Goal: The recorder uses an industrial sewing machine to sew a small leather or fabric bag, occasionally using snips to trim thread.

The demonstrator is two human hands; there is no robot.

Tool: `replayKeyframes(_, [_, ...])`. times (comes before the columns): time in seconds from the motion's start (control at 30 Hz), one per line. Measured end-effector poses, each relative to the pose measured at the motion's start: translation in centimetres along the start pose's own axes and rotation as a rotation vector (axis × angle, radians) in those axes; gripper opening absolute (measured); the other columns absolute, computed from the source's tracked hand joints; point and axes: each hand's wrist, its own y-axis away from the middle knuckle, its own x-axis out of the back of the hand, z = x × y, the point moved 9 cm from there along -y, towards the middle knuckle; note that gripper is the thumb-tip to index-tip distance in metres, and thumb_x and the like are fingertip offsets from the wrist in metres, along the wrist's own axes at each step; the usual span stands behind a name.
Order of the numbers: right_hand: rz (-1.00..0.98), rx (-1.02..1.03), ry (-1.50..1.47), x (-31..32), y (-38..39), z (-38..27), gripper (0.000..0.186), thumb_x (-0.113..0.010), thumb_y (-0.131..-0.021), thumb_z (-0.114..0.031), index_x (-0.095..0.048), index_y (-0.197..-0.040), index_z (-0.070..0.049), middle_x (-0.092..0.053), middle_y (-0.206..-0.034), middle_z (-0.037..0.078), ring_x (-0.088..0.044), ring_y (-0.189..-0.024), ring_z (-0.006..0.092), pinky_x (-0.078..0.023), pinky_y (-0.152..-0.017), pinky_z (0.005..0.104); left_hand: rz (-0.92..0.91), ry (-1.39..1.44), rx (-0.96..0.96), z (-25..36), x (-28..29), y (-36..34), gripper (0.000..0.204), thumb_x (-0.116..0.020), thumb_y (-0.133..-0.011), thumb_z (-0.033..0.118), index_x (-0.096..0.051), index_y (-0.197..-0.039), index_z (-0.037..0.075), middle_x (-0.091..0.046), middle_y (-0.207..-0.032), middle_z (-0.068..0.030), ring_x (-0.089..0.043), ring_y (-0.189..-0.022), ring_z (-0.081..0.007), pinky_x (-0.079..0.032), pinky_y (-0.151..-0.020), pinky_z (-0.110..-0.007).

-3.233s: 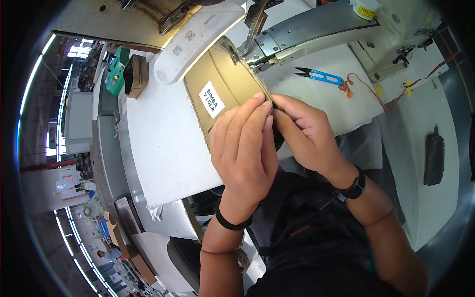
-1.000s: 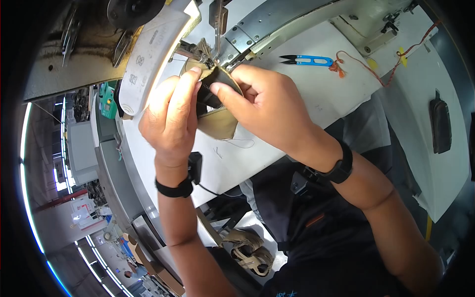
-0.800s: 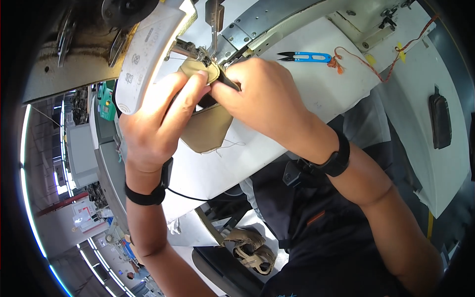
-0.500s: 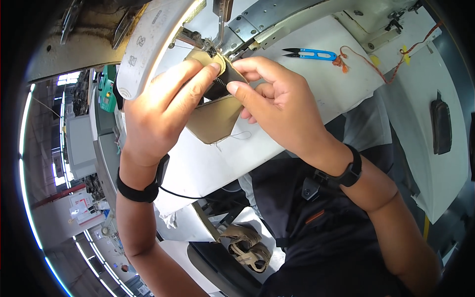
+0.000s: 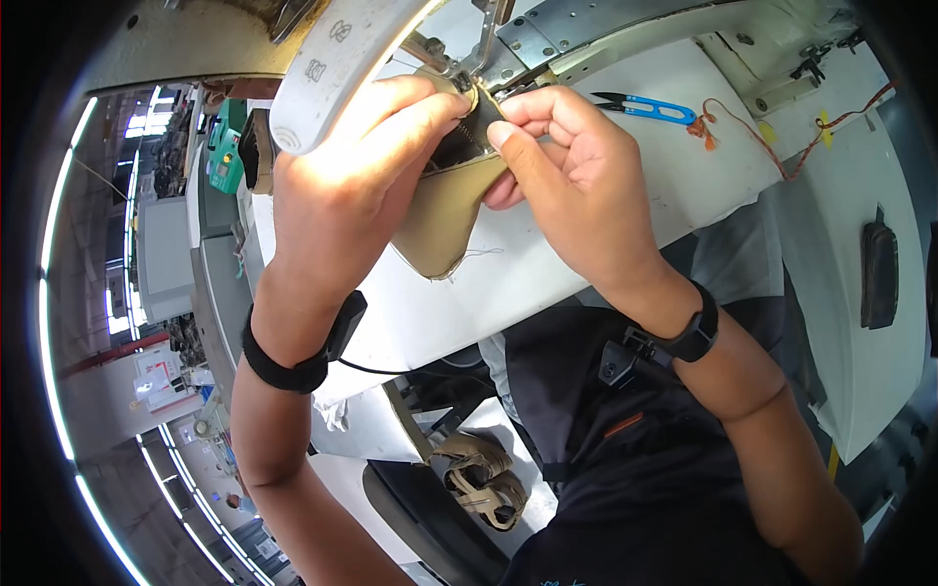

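A tan sewn piece with a dark lining [image 5: 442,217] lies at the sewing machine's needle area [image 5: 467,80]. Its lower flap hangs toward me, with a loose thread at the tip. My left hand [image 5: 366,161] is closed on its upper left edge close to the needle, the fingertips pressed against it. On the other side, my right hand [image 5: 576,171] pinches the piece's right edge between thumb and fingers. A row of dark stitching or teeth runs along the lining between my hands. The point under the needle is partly hidden by my left fingers.
Blue thread snips [image 5: 645,107] lie on the white table [image 5: 469,308] at right, beside an orange cord [image 5: 747,132]. A bright lamp [image 5: 342,63] stands over my left hand. Several tan pieces [image 5: 484,479] lie below the table. A black case [image 5: 877,273] rests far right.
The view has shifted, so the scene sits further right. The piece has turned somewhat, its flap now narrower and pointing down. Both hands keep hold of it, the left fingers more bent.
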Motion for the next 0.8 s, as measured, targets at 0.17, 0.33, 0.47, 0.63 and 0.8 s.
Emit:
replayKeyframes(0.17, [-0.005,0.008,-0.008,-0.4,-0.1,-0.1,0.012,-0.065,-0.106,-0.003,-0.062,-0.115,0.004,-0.072,-0.093,0.009,-0.073,-0.074,0.0119,-0.06,-0.066,0.0245,0.022,-0.049,0.037,0.6,-0.2,0.0,0.019,-0.078,-0.086,0.004,-0.078,-0.105,0.008,-0.075,-0.1,-0.0038,-0.074,-0.082,-0.0244,-0.059,-0.068,-0.033])
replayKeyframes(0.33, [0.005,-0.011,-0.061,-0.8,-0.2,0.0,0.011,-0.065,-0.105,-0.002,-0.062,-0.114,0.005,-0.072,-0.093,0.01,-0.073,-0.073,0.0127,-0.061,-0.066,0.0255,0.033,-0.117,0.031,1.2,-0.4,0.0,0.02,-0.077,-0.084,0.006,-0.077,-0.104,0.009,-0.074,-0.1,-0.0034,-0.074,-0.086,-0.0248,-0.06,-0.071,-0.034])
replayKeyframes(0.47, [-0.017,-0.058,-0.092,-0.6,-0.4,0.1,0.012,-0.066,-0.105,-0.004,-0.063,-0.112,0.005,-0.072,-0.093,0.011,-0.073,-0.072,0.013,-0.061,-0.065,0.0258,-0.013,-0.157,0.009,1.1,-0.4,0.0,0.023,-0.077,-0.085,0.005,-0.076,-0.108,0.009,-0.074,-0.103,-0.0033,-0.074,-0.088,-0.0239,-0.06,-0.073,-0.034])
replayKeyframes(0.63, [-0.042,-0.061,-0.164,-0.5,-0.5,0.1,0.011,-0.066,-0.104,-0.004,-0.063,-0.111,0.004,-0.071,-0.093,0.007,-0.072,-0.071,0.0115,-0.059,-0.064,0.0248,0.144,-0.356,-0.015,2.1,0.7,1.2,0.03,-0.081,-0.09,0.005,-0.078,-0.119,0.013,-0.074,-0.116,-0.0068,-0.072,-0.095,-0.0238,-0.059,-0.083,-0.031])
replayKeyframes(0.8, [0.046,0.077,0.11,-0.4,-0.5,-0.3,0.015,-0.068,-0.099,-0.004,-0.061,-0.112,0.002,-0.067,-0.098,0.004,-0.067,-0.073,0.007,-0.053,-0.064,0.0235,0.208,-0.775,-0.027,3.5,1.0,3.1,0.031,-0.084,-0.088,0.006,-0.079,-0.117,0.016,-0.07,-0.112,-0.0032,-0.069,-0.099,-0.0221,-0.051,-0.08,-0.035])
